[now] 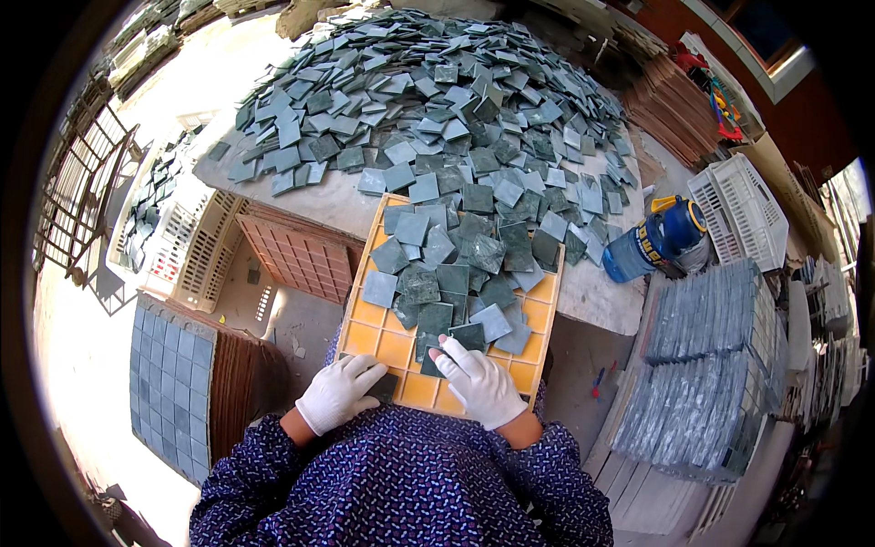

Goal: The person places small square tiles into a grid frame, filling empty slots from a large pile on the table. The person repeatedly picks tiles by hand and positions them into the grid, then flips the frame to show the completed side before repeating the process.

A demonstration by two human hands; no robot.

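Note:
A yellow grid tray (pixel 366 340) with pale dividers leans from my lap up to the stone table. Loose dark green-grey stone tiles (pixel 453 278) lie over its upper and middle part, many overlapping. My left hand (pixel 337 394), in a white glove, is at the tray's lower left corner. Its fingers and thumb are apart around a dark tile (pixel 385 388) in the corner cell. My right hand (pixel 480 384), also gloved, reaches over the lower right part with its fingers stretched out. Its fingertips touch the tiles near the bottom middle; the undersides of the fingers are hidden.
A big heap of tiles (pixel 428 91) covers the stone table (pixel 597 299). On its right stand a blue water jug (pixel 649 242) and a white plastic basket (pixel 740 211). Stacked wrapped tiles (pixel 688 365) are at right; tile-faced boards (pixel 173 387) and crates (pixel 208 246) at left.

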